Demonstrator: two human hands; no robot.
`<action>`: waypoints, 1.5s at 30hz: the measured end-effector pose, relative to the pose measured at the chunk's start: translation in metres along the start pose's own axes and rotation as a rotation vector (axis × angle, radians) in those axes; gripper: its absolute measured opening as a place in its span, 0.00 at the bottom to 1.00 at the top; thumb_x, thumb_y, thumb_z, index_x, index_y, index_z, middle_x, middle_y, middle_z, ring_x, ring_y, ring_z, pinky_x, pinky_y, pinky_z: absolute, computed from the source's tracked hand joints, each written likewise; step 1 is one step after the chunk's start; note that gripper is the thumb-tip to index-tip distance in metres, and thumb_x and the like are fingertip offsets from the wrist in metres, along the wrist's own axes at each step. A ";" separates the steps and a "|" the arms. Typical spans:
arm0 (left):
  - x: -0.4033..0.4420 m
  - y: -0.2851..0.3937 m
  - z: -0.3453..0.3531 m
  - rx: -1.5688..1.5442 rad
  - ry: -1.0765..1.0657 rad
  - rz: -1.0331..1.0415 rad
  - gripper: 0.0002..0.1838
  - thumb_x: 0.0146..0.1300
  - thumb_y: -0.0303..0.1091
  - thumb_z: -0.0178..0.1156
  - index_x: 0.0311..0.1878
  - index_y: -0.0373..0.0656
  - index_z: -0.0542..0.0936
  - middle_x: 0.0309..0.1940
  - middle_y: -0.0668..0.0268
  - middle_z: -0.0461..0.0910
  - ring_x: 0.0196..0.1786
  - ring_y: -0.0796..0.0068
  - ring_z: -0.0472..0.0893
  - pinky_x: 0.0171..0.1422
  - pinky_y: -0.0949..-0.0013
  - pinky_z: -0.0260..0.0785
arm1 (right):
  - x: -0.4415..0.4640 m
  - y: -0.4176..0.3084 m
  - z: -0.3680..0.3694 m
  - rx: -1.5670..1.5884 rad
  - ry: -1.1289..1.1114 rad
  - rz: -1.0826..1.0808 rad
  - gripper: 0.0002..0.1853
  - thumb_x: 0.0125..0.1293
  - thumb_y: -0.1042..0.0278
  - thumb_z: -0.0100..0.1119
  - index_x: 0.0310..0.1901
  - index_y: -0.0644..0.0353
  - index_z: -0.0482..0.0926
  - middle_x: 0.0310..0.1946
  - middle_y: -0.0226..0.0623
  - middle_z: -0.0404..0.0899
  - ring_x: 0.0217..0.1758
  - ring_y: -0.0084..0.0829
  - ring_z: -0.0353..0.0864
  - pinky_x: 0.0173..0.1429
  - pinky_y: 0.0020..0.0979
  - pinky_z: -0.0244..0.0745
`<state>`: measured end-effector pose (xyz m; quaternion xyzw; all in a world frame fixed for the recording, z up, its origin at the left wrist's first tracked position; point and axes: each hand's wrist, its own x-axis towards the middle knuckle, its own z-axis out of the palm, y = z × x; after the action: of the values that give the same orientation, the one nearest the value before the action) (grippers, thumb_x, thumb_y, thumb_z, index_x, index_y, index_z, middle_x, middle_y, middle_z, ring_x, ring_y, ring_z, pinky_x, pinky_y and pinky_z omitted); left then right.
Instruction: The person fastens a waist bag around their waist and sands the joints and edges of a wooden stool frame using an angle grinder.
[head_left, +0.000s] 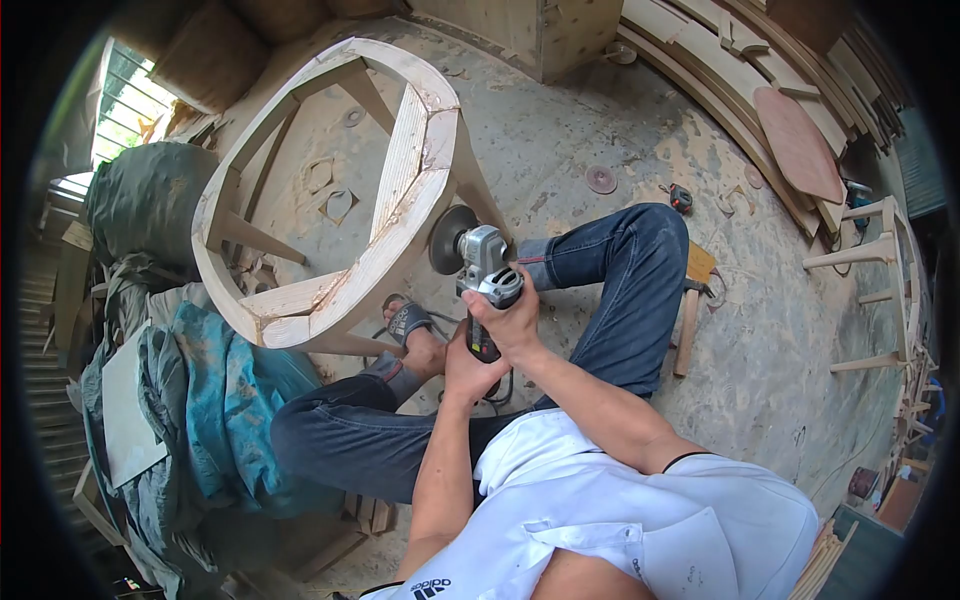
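Observation:
An angle grinder (pixel 487 262) with a round dark disc (pixel 451 240) is held in both hands, in front of my body. My left hand (pixel 472 368) is closed round the rear of its body. Higher up, my right hand (pixel 508 318) wraps the grinder near its head. The disc is at the outer side of a pale wooden frame (pixel 400 215) with rounded corners and legs; whether it touches the wood I cannot tell. Brownish lines mark several joints on the frame's top.
A hammer (pixel 688 310) and a tape measure (pixel 680 198) lie on the dusty floor (pixel 560 130) right of my knee. Loose discs (pixel 601 179) lie beyond. Planks (pixel 720 130) line the upper right; another wooden frame (pixel 880 250) stands at right. Blue-green tarps (pixel 230 400) heap at left.

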<state>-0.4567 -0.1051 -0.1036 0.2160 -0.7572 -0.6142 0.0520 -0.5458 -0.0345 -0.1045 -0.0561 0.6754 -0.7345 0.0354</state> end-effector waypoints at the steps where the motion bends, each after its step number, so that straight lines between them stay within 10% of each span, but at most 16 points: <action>1: 0.001 -0.006 0.002 -0.028 -0.032 -0.034 0.34 0.42 0.42 0.79 0.52 0.36 0.77 0.45 0.56 0.84 0.48 0.65 0.85 0.56 0.64 0.75 | 0.001 -0.005 -0.001 0.050 0.020 0.077 0.36 0.52 0.62 0.82 0.57 0.69 0.72 0.44 0.41 0.81 0.46 0.31 0.82 0.53 0.34 0.79; 13: 0.002 -0.019 -0.010 0.013 0.047 0.142 0.41 0.42 0.41 0.80 0.60 0.36 0.75 0.53 0.55 0.83 0.55 0.64 0.84 0.62 0.62 0.74 | -0.012 -0.013 0.014 -0.002 -0.036 -0.173 0.50 0.48 0.59 0.85 0.63 0.81 0.63 0.45 0.44 0.82 0.45 0.32 0.84 0.55 0.34 0.80; 19: 0.002 -0.011 -0.005 0.049 0.086 0.124 0.39 0.41 0.44 0.80 0.56 0.35 0.76 0.46 0.55 0.85 0.49 0.62 0.86 0.57 0.61 0.76 | -0.010 0.005 0.006 -0.109 -0.057 -0.213 0.45 0.52 0.59 0.82 0.65 0.72 0.66 0.50 0.45 0.80 0.50 0.32 0.82 0.57 0.35 0.79; 24: 0.006 -0.011 -0.001 0.103 0.000 0.006 0.35 0.40 0.45 0.80 0.50 0.35 0.77 0.42 0.55 0.86 0.46 0.63 0.86 0.53 0.62 0.77 | 0.005 -0.006 0.001 0.265 -0.022 0.201 0.29 0.56 0.67 0.79 0.55 0.63 0.72 0.44 0.36 0.83 0.45 0.24 0.82 0.52 0.29 0.78; 35: 0.002 -0.019 -0.011 0.049 0.088 0.142 0.37 0.43 0.44 0.79 0.55 0.37 0.76 0.47 0.55 0.85 0.49 0.63 0.86 0.56 0.61 0.77 | -0.019 0.016 0.013 -0.105 -0.018 -0.244 0.46 0.53 0.59 0.82 0.67 0.71 0.64 0.52 0.45 0.77 0.54 0.31 0.79 0.60 0.37 0.76; 45: 0.013 0.002 0.001 0.059 0.021 0.111 0.34 0.43 0.42 0.80 0.50 0.34 0.76 0.39 0.56 0.86 0.42 0.67 0.86 0.49 0.64 0.78 | 0.008 -0.003 -0.005 0.191 -0.015 0.094 0.48 0.52 0.57 0.83 0.65 0.74 0.64 0.48 0.43 0.80 0.50 0.32 0.81 0.57 0.34 0.78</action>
<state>-0.4694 -0.1093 -0.1043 0.1815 -0.7851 -0.5857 0.0873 -0.5546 -0.0308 -0.1018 -0.0261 0.6039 -0.7926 0.0801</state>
